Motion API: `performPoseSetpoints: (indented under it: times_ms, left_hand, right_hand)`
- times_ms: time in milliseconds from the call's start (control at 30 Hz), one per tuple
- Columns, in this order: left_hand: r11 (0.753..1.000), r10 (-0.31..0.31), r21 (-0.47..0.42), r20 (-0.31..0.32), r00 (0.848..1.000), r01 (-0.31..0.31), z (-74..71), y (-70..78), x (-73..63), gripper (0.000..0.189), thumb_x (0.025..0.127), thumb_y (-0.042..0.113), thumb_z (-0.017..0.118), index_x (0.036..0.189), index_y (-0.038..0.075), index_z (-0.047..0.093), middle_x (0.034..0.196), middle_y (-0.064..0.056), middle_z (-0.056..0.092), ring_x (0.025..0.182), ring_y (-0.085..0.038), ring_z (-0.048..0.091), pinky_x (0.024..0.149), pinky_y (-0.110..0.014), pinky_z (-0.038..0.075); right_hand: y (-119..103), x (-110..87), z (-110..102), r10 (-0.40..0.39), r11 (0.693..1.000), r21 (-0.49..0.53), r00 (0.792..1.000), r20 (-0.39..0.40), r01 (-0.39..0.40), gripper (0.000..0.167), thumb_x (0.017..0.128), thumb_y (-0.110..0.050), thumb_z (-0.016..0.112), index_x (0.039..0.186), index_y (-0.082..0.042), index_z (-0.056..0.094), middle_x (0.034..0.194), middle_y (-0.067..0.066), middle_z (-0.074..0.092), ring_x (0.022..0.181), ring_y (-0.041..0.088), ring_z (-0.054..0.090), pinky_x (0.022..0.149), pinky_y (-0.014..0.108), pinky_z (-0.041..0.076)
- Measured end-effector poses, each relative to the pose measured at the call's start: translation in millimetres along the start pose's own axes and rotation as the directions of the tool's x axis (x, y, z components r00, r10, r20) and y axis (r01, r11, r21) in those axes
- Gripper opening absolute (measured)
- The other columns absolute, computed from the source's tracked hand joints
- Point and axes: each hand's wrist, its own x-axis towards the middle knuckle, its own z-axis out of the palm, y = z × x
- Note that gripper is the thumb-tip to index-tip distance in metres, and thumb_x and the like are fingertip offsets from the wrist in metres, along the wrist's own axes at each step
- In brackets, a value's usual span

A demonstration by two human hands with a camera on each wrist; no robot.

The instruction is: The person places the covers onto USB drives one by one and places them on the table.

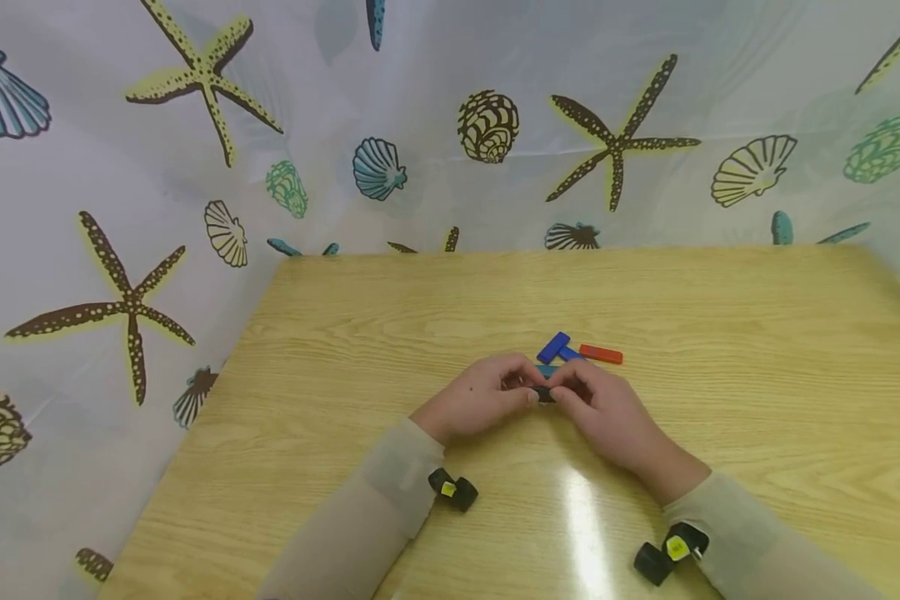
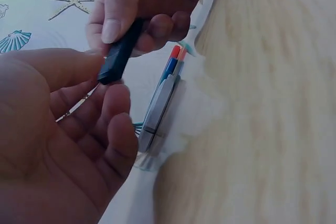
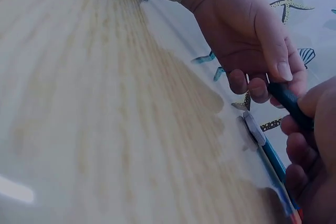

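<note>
A small black bar (image 1: 544, 394) is held just above the table between the two hands; its exact kind is unclear. My left hand (image 1: 483, 398) pinches one end of it between thumb and fingers. At the other end, my right hand (image 1: 607, 417) pinches it the same way. In the left wrist view the dark bar (image 2: 122, 59) appears slanted, its upper part covered by the right thumb. Just behind the fingers lie a blue T-shaped pair of pieces (image 1: 553, 347), a red bar (image 1: 601, 354) and a partly hidden teal piece (image 1: 547, 370).
The wood-grain table (image 1: 345, 333) spreads around the hands. A white cloth (image 1: 420, 83) printed with starfish and shells hangs along its back and left sides. A pale grey piece (image 2: 158, 111) lies beyond the hands in the left wrist view. Black devices (image 1: 453, 490) sit on both sleeves.
</note>
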Motion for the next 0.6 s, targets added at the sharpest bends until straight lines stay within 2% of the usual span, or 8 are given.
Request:
performPoseSetpoints:
  times_ms: [167, 300, 433, 600]
  left_hand:
    - [1.0, 0.005, 0.012, -0.073, 0.997, -0.004, -2.5, -3.9, 1.7, 0.007, 0.102, 0.03, 0.061, 0.106, 0.028, 0.067, 0.105, 0.008, 0.064, 0.09, -0.016, 0.059, 0.077, -0.034, 0.05]
    - [1.0, -0.006, -0.005, -0.065, 0.998, 0.005, -3.6, -5.5, 2.5, 0.011, 0.103, 0.029, 0.062, 0.108, 0.022, 0.068, 0.102, 0.005, 0.065, 0.089, -0.018, 0.057, 0.076, -0.034, 0.048]
    - [1.0, -0.027, -0.004, -0.053, 0.998, 0.027, -4.6, -6.1, 2.8, 0.014, 0.103, 0.031, 0.061, 0.109, 0.02, 0.069, 0.101, 0.005, 0.065, 0.089, -0.017, 0.057, 0.078, -0.034, 0.048]
    - [0.999, -0.035, 0.006, -0.042, 0.999, 0.035, -5.5, -7.0, 3.5, 0.016, 0.103, 0.03, 0.06, 0.109, 0.019, 0.069, 0.102, 0.006, 0.066, 0.09, -0.016, 0.057, 0.081, -0.034, 0.047]
  right_hand:
    - [4, 3.0, -5, 0.073, 0.996, -0.046, 0.997, -0.025, -0.074, 0.007, 0.103, -0.022, 0.06, 0.107, -0.017, 0.063, 0.102, -0.002, 0.068, 0.091, 0.019, 0.06, 0.082, 0.041, 0.048]
    - [6, 4.6, -9, 0.051, 0.994, -0.092, 0.997, -0.062, -0.056, 0.005, 0.101, -0.012, 0.062, 0.105, -0.012, 0.065, 0.101, 0.002, 0.066, 0.09, 0.022, 0.057, 0.082, 0.042, 0.046]
    - [9, 7.4, -13, 0.012, 0.991, -0.135, 0.995, -0.096, -0.025, 0.008, 0.098, -0.004, 0.062, 0.103, -0.008, 0.067, 0.106, 0.008, 0.065, 0.098, 0.027, 0.058, 0.087, 0.047, 0.045]
    - [15, 10.3, -19, 0.007, 0.985, -0.172, 0.991, -0.133, -0.03, 0.013, 0.096, 0.001, 0.061, 0.098, -0.006, 0.07, 0.108, 0.013, 0.064, 0.108, 0.034, 0.054, 0.094, 0.053, 0.042]
